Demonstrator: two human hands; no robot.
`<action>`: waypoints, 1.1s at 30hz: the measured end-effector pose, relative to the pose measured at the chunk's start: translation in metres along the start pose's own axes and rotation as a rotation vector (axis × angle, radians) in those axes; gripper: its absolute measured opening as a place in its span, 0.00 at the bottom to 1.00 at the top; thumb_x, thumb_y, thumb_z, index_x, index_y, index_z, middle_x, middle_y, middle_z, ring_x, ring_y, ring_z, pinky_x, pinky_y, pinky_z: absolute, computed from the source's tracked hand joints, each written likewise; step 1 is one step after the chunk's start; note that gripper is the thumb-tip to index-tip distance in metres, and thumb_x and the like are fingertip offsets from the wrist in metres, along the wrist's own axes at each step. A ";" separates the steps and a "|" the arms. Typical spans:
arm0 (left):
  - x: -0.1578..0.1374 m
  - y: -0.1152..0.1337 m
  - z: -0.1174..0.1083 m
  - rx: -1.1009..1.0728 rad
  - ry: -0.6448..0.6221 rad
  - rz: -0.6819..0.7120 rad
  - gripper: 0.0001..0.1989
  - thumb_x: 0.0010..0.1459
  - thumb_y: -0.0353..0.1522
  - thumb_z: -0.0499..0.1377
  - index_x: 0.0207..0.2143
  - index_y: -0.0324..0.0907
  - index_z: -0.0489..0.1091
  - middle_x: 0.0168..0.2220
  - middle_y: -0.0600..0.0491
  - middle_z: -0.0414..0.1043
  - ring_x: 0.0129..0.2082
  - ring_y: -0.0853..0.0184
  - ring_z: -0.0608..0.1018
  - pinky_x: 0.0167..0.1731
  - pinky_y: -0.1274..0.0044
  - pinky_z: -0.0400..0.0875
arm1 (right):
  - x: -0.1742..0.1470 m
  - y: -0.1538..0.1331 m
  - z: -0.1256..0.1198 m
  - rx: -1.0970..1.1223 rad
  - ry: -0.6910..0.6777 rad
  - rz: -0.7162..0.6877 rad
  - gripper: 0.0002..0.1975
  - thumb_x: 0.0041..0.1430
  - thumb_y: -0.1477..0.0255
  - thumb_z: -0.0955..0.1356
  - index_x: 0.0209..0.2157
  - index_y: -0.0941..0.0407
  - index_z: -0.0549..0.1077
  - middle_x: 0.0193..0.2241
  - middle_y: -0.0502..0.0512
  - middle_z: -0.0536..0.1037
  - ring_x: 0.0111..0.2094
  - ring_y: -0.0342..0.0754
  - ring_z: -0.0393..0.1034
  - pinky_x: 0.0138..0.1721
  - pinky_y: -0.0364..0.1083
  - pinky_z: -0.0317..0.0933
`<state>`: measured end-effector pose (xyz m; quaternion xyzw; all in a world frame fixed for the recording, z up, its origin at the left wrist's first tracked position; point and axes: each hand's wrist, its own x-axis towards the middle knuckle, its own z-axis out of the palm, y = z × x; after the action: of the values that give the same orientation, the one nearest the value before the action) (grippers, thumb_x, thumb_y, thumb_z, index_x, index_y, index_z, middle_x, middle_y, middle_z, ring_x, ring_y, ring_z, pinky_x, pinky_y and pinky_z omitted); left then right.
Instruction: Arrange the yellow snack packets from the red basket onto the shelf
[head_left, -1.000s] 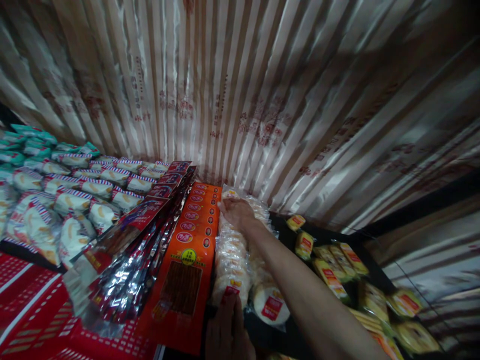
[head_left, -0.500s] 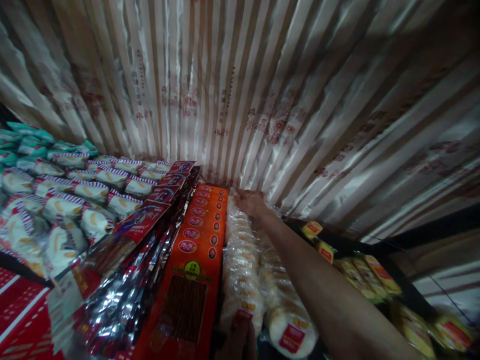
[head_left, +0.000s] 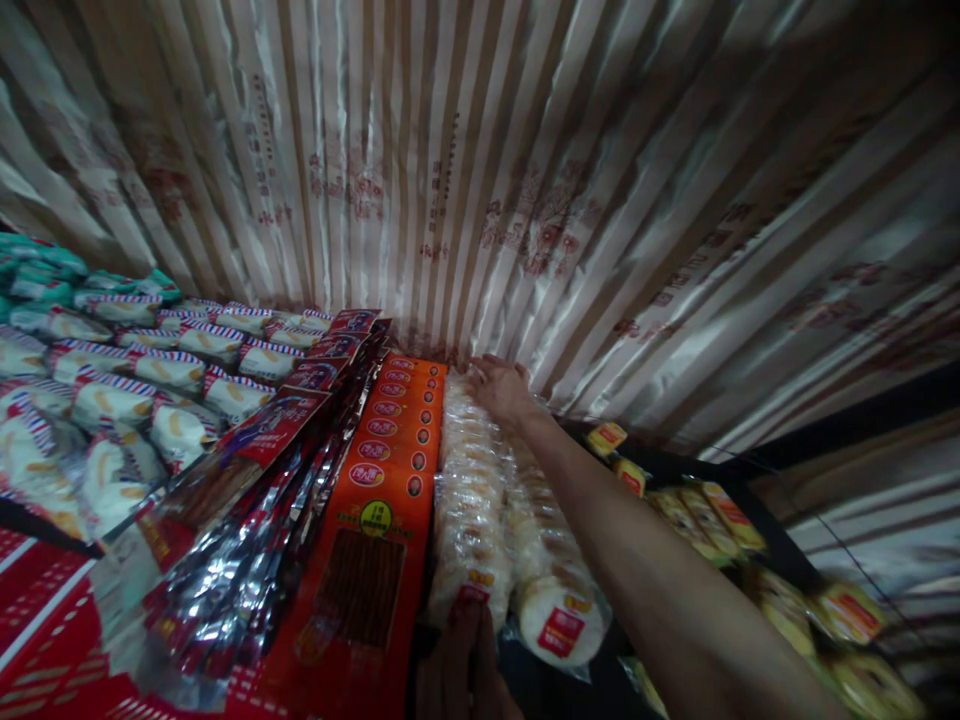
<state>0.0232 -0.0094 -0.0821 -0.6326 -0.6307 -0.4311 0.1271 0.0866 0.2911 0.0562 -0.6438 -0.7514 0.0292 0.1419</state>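
Note:
A row of clear-wrapped round pale cakes [head_left: 471,500], standing on edge one behind another, runs away from me between both hands. At its near end my left hand [head_left: 463,660] rests its outstretched fingers against the front wrapper, just below the red label. My right hand [head_left: 501,388] reaches over to the far end, with its fingers extended and partly apart at the last packs. Its fingertips are dim and partly blurred. Under my right forearm lies a second row of the same cakes [head_left: 559,610], partly covered by the arm.
Left of the cakes are an orange snack box [head_left: 386,520], overlapping dark red foil packets [head_left: 262,500], white striped packets [head_left: 172,370] and green packets [head_left: 45,265]. Yellow packaged cakes [head_left: 697,520] lie to the right. A pleated printed curtain [head_left: 420,180] hangs behind. A red crate [head_left: 45,640] stands front left.
The view has shifted slightly, so the goods appear further left and higher. My hands stay at the two ends of the cake row, and the right hand's fingers now show more clearly.

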 end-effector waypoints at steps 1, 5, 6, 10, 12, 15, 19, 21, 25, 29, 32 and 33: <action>0.001 0.001 -0.003 -0.015 -0.007 -0.003 0.23 0.54 0.24 0.50 0.53 0.41 0.66 0.42 0.46 0.75 0.42 0.64 0.76 0.41 0.73 0.68 | -0.005 0.002 -0.006 0.018 0.058 -0.006 0.19 0.61 0.68 0.57 0.50 0.56 0.70 0.53 0.58 0.69 0.57 0.51 0.58 0.59 0.56 0.43; 0.004 0.002 -0.018 -0.088 -0.073 0.002 0.23 0.55 0.24 0.51 0.53 0.43 0.64 0.49 0.47 0.71 0.48 0.63 0.71 0.45 0.73 0.65 | -0.050 0.017 -0.036 0.141 0.286 -0.113 0.21 0.62 0.66 0.56 0.48 0.61 0.71 0.55 0.62 0.66 0.56 0.51 0.60 0.58 0.51 0.50; 0.004 0.002 -0.022 -0.110 -0.099 0.011 0.22 0.55 0.25 0.51 0.53 0.43 0.64 0.50 0.47 0.70 0.49 0.63 0.71 0.45 0.72 0.64 | -0.067 0.023 -0.044 0.186 0.331 -0.137 0.21 0.62 0.64 0.56 0.47 0.61 0.72 0.54 0.62 0.67 0.55 0.51 0.60 0.57 0.51 0.53; 0.002 -0.003 -0.033 -0.171 -0.148 0.083 0.21 0.58 0.25 0.49 0.53 0.43 0.64 0.52 0.47 0.66 0.52 0.63 0.67 0.46 0.72 0.63 | -0.148 0.046 -0.067 0.330 0.461 -0.074 0.21 0.62 0.61 0.56 0.46 0.57 0.72 0.52 0.61 0.69 0.55 0.51 0.61 0.57 0.55 0.54; 0.002 -0.006 -0.035 -0.190 -0.121 0.120 0.20 0.58 0.25 0.49 0.52 0.42 0.65 0.51 0.46 0.65 0.52 0.63 0.66 0.46 0.73 0.62 | -0.191 0.055 -0.069 0.365 0.486 0.016 0.20 0.62 0.60 0.57 0.46 0.55 0.71 0.52 0.60 0.69 0.54 0.52 0.62 0.56 0.57 0.54; 0.002 -0.008 -0.038 -0.224 -0.100 0.182 0.18 0.59 0.27 0.48 0.50 0.40 0.66 0.50 0.45 0.65 0.53 0.61 0.65 0.47 0.72 0.62 | -0.252 0.064 -0.058 0.391 0.471 0.060 0.18 0.60 0.61 0.59 0.43 0.55 0.73 0.49 0.61 0.71 0.52 0.53 0.64 0.53 0.57 0.58; -0.001 -0.001 -0.043 -0.265 -0.124 0.257 0.18 0.60 0.27 0.47 0.50 0.40 0.66 0.50 0.46 0.66 0.54 0.62 0.64 0.50 0.72 0.61 | -0.314 0.063 -0.035 0.381 0.404 0.013 0.13 0.60 0.66 0.62 0.42 0.53 0.74 0.47 0.59 0.71 0.49 0.52 0.66 0.49 0.53 0.62; -0.004 0.007 -0.045 -0.285 -0.137 0.322 0.18 0.60 0.27 0.46 0.51 0.40 0.65 0.49 0.46 0.68 0.54 0.63 0.64 0.50 0.73 0.61 | -0.329 0.059 -0.028 0.361 0.387 -0.054 0.12 0.60 0.68 0.62 0.42 0.51 0.74 0.47 0.58 0.72 0.48 0.51 0.67 0.49 0.52 0.63; -0.004 0.028 -0.043 -0.277 -0.181 0.427 0.18 0.60 0.27 0.45 0.51 0.40 0.66 0.49 0.49 0.69 0.53 0.64 0.65 0.49 0.73 0.61 | -0.327 0.059 -0.033 0.368 0.399 -0.088 0.12 0.60 0.69 0.62 0.42 0.52 0.74 0.48 0.58 0.71 0.49 0.50 0.67 0.48 0.51 0.63; 0.002 0.043 -0.033 -0.214 -0.237 0.381 0.17 0.60 0.29 0.46 0.49 0.42 0.67 0.50 0.54 0.70 0.50 0.64 0.67 0.46 0.74 0.62 | -0.290 0.072 -0.050 0.392 0.394 -0.083 0.14 0.61 0.66 0.60 0.43 0.54 0.74 0.48 0.60 0.72 0.50 0.51 0.66 0.50 0.54 0.62; 0.003 0.044 -0.027 -0.189 -0.239 0.372 0.18 0.59 0.28 0.47 0.51 0.40 0.66 0.52 0.53 0.69 0.51 0.64 0.67 0.45 0.73 0.62 | -0.263 0.079 -0.059 0.396 0.386 -0.087 0.16 0.61 0.65 0.60 0.42 0.55 0.74 0.47 0.60 0.72 0.49 0.51 0.66 0.51 0.55 0.61; 0.003 0.042 -0.027 -0.198 -0.239 0.379 0.19 0.59 0.28 0.47 0.52 0.39 0.65 0.52 0.52 0.68 0.52 0.64 0.66 0.46 0.73 0.62 | -0.259 0.080 -0.061 0.405 0.394 -0.078 0.16 0.61 0.65 0.60 0.42 0.55 0.74 0.47 0.60 0.72 0.49 0.51 0.66 0.51 0.55 0.60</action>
<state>0.0507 -0.0336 -0.0483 -0.7956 -0.4660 -0.3811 0.0675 0.2124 0.0437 0.0507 -0.5661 -0.7125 0.0478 0.4118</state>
